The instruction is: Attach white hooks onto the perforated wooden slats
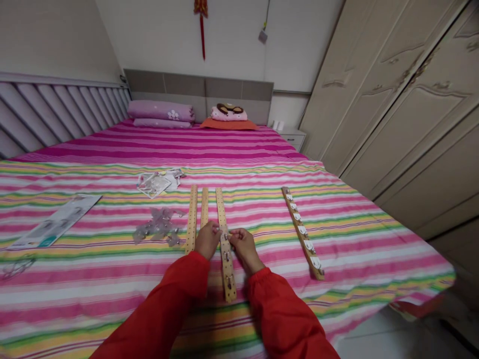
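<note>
Both my hands, in red sleeves, meet over a perforated wooden strip (226,259) lying lengthwise on the striped bedspread (112,279). My left hand (207,240) is closed and pinches a small metal hook at the strip. Opposite it, my right hand (242,243) is also closed, its fingertips on the same spot. Two hooks sit lower on this strip. Left of it lie two more bare wooden strips (192,218) (204,207). A fourth strip (302,232), fitted with several white hooks, lies apart to the right.
A pile of clear hooks (159,227) lies left of the strips, torn clear packaging (157,182) beyond it, and a printed sheet (56,222) at far left. Pillows (160,113) rest at the headboard. A wardrobe (404,99) stands along the right; the bed's edge is at right.
</note>
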A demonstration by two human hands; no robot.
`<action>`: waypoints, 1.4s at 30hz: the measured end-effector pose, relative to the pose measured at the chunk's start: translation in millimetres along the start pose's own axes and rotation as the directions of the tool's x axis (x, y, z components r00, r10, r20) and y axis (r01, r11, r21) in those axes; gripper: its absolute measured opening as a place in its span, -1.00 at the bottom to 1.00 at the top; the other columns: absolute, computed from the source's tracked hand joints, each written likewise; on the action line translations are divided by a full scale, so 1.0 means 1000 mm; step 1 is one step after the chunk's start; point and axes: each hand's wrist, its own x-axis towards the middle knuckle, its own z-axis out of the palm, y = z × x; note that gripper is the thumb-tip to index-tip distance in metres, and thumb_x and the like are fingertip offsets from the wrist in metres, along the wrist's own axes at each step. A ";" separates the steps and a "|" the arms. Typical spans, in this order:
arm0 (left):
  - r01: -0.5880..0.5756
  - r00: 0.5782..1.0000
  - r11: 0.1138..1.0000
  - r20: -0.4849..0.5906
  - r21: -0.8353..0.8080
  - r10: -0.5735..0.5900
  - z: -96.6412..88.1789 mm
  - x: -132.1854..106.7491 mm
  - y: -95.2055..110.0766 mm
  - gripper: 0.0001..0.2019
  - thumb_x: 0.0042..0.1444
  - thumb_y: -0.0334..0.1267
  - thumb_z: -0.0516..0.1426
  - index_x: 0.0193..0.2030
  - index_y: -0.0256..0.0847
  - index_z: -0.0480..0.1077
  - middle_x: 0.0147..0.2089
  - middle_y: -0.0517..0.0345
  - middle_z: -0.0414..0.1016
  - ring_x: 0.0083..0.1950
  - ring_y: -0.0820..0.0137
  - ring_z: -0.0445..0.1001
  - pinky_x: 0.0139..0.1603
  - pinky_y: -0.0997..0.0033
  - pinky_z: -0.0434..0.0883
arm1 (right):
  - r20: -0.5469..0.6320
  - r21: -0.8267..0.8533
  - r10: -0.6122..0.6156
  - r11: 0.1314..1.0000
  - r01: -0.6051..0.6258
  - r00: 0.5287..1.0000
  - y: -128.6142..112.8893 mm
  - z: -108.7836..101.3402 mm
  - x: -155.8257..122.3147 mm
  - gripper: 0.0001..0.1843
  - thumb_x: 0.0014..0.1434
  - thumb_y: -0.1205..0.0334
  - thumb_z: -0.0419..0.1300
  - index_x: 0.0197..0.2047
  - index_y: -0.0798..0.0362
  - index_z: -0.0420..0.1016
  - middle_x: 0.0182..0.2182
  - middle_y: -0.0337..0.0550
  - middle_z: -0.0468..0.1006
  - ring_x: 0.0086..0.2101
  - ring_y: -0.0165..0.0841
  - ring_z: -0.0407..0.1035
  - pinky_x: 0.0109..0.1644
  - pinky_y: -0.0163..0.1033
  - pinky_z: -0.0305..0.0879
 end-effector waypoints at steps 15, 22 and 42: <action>-0.348 0.937 0.663 0.222 0.662 0.271 -0.016 -0.033 0.021 -0.69 0.20 -0.21 0.02 0.05 0.05 0.41 -0.01 0.04 0.37 0.00 0.20 0.26 -0.06 0.20 0.18 | 0.237 -0.373 -0.250 0.869 0.326 0.939 0.002 -0.007 0.001 -0.66 0.05 0.29 0.15 -0.11 -0.04 0.61 -0.27 -0.12 0.61 -0.22 -0.20 0.43 -0.04 -0.08 0.30; -0.309 0.950 0.677 0.243 0.667 0.194 -0.019 -0.026 0.019 -0.64 0.17 -0.22 0.05 0.12 0.11 0.36 0.10 0.05 0.35 0.09 0.15 0.24 0.00 0.11 0.16 | 0.363 -0.558 -0.226 0.724 0.405 0.904 -0.002 -0.007 0.007 -0.52 0.12 0.35 0.08 0.11 -0.08 0.46 -0.31 -0.10 0.58 -0.27 -0.24 0.39 -0.09 -0.19 0.27; -0.149 0.989 0.860 0.095 0.488 0.117 -0.015 -0.031 0.012 -0.76 0.17 -0.17 0.05 -0.12 -0.01 0.51 0.13 0.13 0.44 0.19 0.18 0.24 0.10 0.05 0.13 | 0.276 -0.204 -0.112 0.964 0.172 0.955 0.007 -0.016 0.007 -0.54 -0.08 0.25 0.20 -0.04 -0.01 0.56 -0.57 -0.35 0.44 -0.51 -0.38 0.28 -0.21 -0.19 0.31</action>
